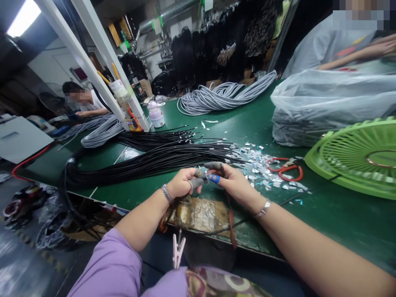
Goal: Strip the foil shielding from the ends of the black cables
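Note:
Fingertips of my left hand (188,181) and my right hand (232,183) meet over the near edge of the green table, both closed in a pinch. Between them is the end of a cable with thin pale and blue wires (204,171); its fine detail is too small to make out. Grey covers sit on several fingertips, and blue tape wraps my right thumb. Just beyond lies a bundle of black cables (161,159), its ends pointing right. White and silver scraps (256,165) are scattered beside these ends, with red-handled scissors (291,172) among them.
A green fan (365,156) and a plastic bag of grey cables (328,111) stand at right. Coiled grey cables (222,97) lie at the back, near a lilac bottle (155,114) and a white post (123,82). Two other people work across the table.

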Demonstrator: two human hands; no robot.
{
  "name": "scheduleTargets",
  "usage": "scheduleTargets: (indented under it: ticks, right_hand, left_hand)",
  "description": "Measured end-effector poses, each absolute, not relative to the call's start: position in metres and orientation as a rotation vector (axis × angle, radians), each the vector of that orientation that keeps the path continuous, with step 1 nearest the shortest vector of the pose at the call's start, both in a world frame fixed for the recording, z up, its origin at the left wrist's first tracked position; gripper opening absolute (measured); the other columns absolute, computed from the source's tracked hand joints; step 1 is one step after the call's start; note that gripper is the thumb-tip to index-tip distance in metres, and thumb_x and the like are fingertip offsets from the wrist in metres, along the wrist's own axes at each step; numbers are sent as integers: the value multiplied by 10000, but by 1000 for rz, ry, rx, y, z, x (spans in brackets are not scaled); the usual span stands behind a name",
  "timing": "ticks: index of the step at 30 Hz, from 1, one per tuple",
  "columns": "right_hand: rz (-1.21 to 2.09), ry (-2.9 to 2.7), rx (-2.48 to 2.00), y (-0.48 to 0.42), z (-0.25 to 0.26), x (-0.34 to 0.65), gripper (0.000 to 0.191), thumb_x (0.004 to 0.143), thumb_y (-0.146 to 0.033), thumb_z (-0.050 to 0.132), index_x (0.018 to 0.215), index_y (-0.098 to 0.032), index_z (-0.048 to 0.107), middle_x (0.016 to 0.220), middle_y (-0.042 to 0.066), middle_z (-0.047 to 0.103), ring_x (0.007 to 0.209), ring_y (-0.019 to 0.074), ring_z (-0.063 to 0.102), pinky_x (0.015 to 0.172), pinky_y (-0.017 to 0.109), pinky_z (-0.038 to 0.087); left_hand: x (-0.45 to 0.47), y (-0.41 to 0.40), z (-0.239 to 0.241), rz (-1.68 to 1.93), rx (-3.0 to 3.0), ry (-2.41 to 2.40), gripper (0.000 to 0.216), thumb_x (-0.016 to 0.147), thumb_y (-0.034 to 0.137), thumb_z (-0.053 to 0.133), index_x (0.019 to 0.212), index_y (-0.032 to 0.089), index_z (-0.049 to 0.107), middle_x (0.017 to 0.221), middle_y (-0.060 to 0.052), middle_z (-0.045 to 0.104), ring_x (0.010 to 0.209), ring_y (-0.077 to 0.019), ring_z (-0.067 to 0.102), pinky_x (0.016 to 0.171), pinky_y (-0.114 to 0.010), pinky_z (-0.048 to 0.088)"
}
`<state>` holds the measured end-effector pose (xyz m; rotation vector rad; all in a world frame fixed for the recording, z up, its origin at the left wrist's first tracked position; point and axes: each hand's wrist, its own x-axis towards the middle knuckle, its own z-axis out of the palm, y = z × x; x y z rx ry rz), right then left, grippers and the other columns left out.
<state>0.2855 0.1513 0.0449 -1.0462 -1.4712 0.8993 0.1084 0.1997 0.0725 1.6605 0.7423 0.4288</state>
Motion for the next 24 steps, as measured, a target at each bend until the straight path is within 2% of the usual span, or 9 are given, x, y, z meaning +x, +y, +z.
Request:
scheduleTargets:
  ticks: [3, 8, 12, 18, 24]
  right_hand:
    - [689, -1561, -1110, 149, 49, 286, 236, 802, -296, 557, 1000, -231, 669, 892, 52, 665, 806, 203, 612, 731, 362, 514]
    - [298, -1738, -1176, 142, 55, 286, 302, 743, -140, 522, 1002, -237, 643, 1040, 80, 594, 912, 226, 584, 746, 357, 501]
    - [175, -1813, -1304, 141, 50, 284, 244, 685, -75, 510, 853, -229, 599, 930, 63, 598, 811, 214, 582, 679, 332, 482]
    - [117, -1824, -1398, 144, 44, 285, 116, 709, -131, 537, 758, -233, 513, 727, 25, 563, 655, 193, 534, 572, 296, 422]
    - [5, -1962, -1602, 138, 52, 280, 62, 731, -170, 548, 750, -225, 527, 741, 40, 585, 649, 192, 543, 553, 284, 367]
  left_hand:
    - [109, 200, 71, 456, 1757, 800, 240, 766, 366, 599, 791, 129, 565, 524, 31, 572, 345, -31, 386, 376, -159, 273]
    - [109, 199, 68, 541, 1987, 849, 83, 767, 202, 554, 718, 138, 577, 543, 13, 590, 477, -79, 511, 483, -178, 363]
    - [110, 198, 69, 555, 2057, 920, 63, 754, 160, 545, 694, 149, 558, 556, 15, 592, 496, -92, 516, 495, -191, 359]
    - [113, 197, 70, 566, 2045, 991, 112, 795, 199, 510, 700, 154, 547, 548, 11, 573, 483, -99, 502, 484, -200, 348]
    - [111, 194, 71, 518, 2445, 1041, 120, 795, 200, 483, 747, 159, 585, 644, -31, 619, 575, -145, 544, 548, -241, 379]
